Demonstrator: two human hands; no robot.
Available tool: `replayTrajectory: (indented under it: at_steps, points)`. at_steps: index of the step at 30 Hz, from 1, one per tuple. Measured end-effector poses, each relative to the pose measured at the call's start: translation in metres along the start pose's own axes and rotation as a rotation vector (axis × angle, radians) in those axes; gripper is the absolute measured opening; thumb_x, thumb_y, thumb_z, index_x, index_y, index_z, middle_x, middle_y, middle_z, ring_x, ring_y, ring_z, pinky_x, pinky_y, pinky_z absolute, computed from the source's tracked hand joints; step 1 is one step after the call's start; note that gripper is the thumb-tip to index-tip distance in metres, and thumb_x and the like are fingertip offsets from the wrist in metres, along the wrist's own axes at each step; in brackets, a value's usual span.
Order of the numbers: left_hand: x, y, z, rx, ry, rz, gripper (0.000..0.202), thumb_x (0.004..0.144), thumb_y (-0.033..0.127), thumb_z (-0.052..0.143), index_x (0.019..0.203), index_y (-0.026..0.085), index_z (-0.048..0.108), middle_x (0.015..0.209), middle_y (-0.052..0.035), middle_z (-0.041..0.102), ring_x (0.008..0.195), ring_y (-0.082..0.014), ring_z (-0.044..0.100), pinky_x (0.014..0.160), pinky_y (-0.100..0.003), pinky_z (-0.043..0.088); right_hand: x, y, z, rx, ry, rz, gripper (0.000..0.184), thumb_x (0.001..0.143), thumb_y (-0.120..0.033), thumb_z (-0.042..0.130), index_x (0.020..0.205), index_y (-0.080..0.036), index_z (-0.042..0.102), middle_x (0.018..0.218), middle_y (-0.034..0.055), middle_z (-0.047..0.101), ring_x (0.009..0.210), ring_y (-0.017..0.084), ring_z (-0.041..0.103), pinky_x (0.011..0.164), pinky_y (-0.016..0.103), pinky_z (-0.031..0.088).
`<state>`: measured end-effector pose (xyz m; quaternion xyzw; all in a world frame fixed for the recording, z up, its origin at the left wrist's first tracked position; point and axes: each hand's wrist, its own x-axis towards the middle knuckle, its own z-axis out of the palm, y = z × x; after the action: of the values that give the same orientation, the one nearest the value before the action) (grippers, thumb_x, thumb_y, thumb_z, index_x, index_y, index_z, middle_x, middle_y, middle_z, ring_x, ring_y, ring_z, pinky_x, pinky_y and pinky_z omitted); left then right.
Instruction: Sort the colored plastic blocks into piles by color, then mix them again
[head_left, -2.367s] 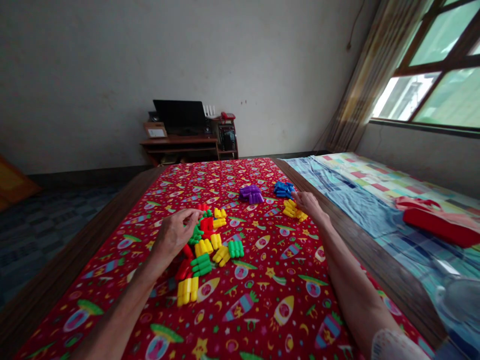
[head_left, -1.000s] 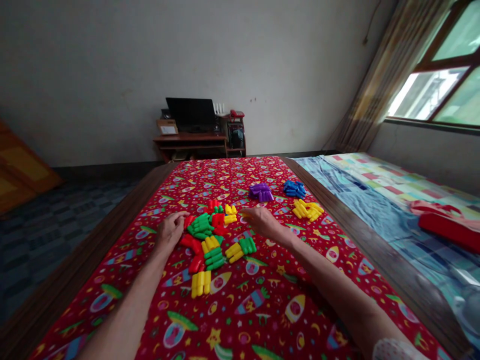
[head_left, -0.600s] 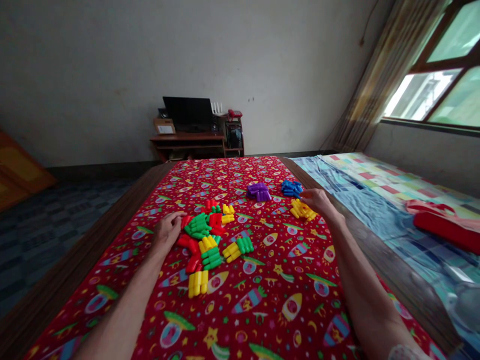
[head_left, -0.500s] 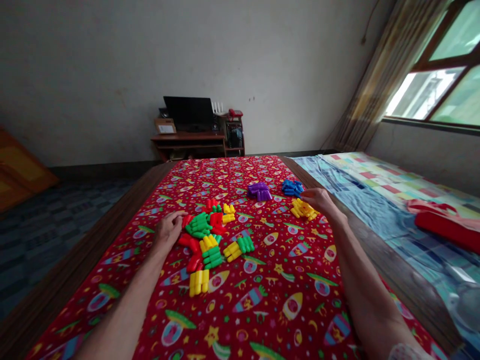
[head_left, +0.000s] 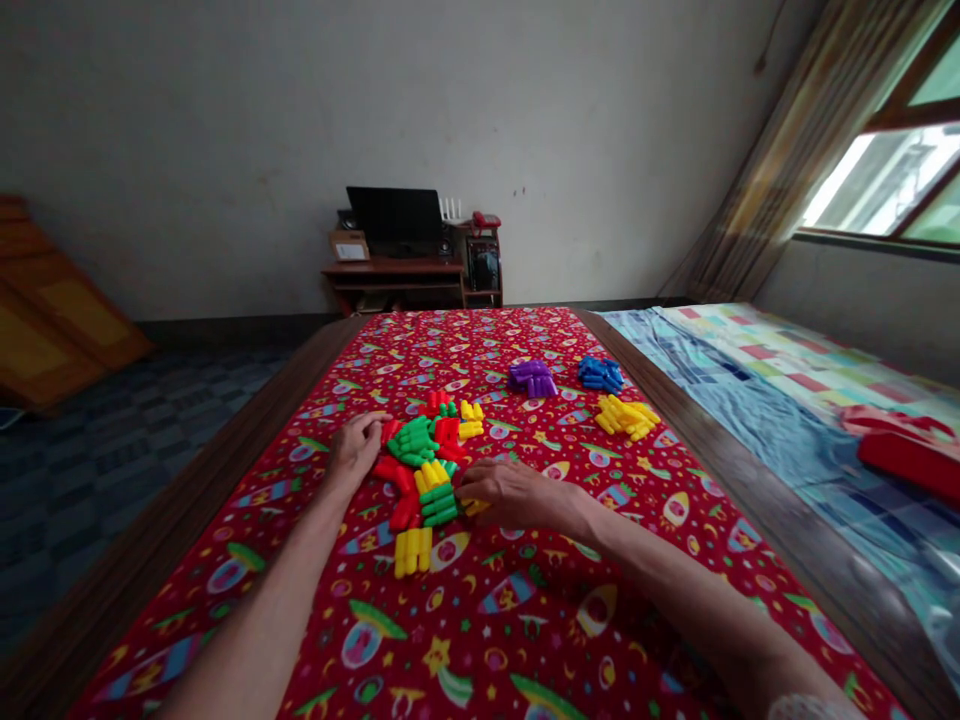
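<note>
A mixed pile of ribbed plastic toy blocks lies on the red patterned tablecloth (head_left: 525,620). At its left edge my left hand (head_left: 356,447) has curled fingers on a red block (head_left: 390,432). Green blocks (head_left: 412,440) sit beside that one. My right hand (head_left: 514,492) is over the pile's right side, fingers bent down and together; a yellow block (head_left: 474,508) shows partly beneath them, and whatever they grip is hidden. Near its fingertips are joined yellow and green blocks (head_left: 438,504). Another yellow block (head_left: 413,552) lies in front.
Farther right are separate heaps of purple blocks (head_left: 533,379), blue blocks (head_left: 601,374) and yellow blocks (head_left: 628,417). The table's dark wooden edge (head_left: 810,520) borders a bed with a blue sheet (head_left: 720,400). A desk with a monitor (head_left: 397,220) stands at the back wall.
My right hand has left the yellow heap and moved left and nearer, down over the yellow and green blocks of the mixed pile. My left hand stays at the red block. The view has shifted slightly.
</note>
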<state>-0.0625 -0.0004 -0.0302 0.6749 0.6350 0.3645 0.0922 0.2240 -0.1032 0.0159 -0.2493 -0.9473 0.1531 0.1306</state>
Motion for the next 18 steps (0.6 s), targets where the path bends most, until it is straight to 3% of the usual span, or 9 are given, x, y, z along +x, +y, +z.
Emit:
replayTrajectory:
  at_steps: [3, 8, 13, 18]
  points:
    - [0.000, 0.001, 0.000, -0.006, -0.001, 0.004, 0.037, 0.075, 0.030, 0.038, 0.088, 0.017, 0.070, 0.105, -0.0095, 0.073, 0.099, -0.0249, 0.066, 0.093, -0.035, 0.050, -0.001, 0.000, 0.002, -0.117, 0.015, 0.064, 0.024, 0.089, -0.015, 0.056, 0.112, -0.019, 0.065, 0.104, 0.0093, 0.069, 0.097, 0.018, 0.062, 0.081, 0.027, 0.046]
    - [0.000, 0.000, -0.001, -0.008, -0.009, 0.020, 0.037, 0.075, 0.030, 0.037, 0.087, 0.018, 0.070, 0.104, -0.0092, 0.073, 0.100, -0.0242, 0.066, 0.093, -0.035, 0.050, -0.018, 0.027, -0.035, -0.155, 0.238, 0.228, 0.034, 0.089, -0.024, 0.059, 0.123, -0.019, 0.061, 0.108, 0.0122, 0.069, 0.096, 0.019, 0.064, 0.078, 0.028, 0.047]
    - [0.000, 0.000, -0.001, -0.010, -0.016, 0.021, 0.039, 0.075, 0.032, 0.036, 0.088, 0.018, 0.070, 0.104, -0.0093, 0.073, 0.099, -0.0242, 0.066, 0.092, -0.034, 0.050, -0.052, 0.060, -0.068, -0.378, 0.429, 0.600, 0.038, 0.092, -0.034, 0.055, 0.125, -0.016, 0.061, 0.101, 0.0127, 0.072, 0.089, 0.021, 0.066, 0.077, 0.029, 0.047]
    - [0.002, -0.003, 0.001, -0.016, -0.002, -0.007, 0.035, 0.073, 0.032, 0.039, 0.085, 0.019, 0.070, 0.103, -0.0079, 0.073, 0.097, -0.0236, 0.066, 0.091, -0.032, 0.051, -0.092, 0.082, -0.091, -0.515, 0.352, 1.012, 0.031, 0.089, -0.031, 0.057, 0.117, -0.021, 0.067, 0.106, 0.0122, 0.072, 0.100, 0.026, 0.065, 0.083, 0.034, 0.048]
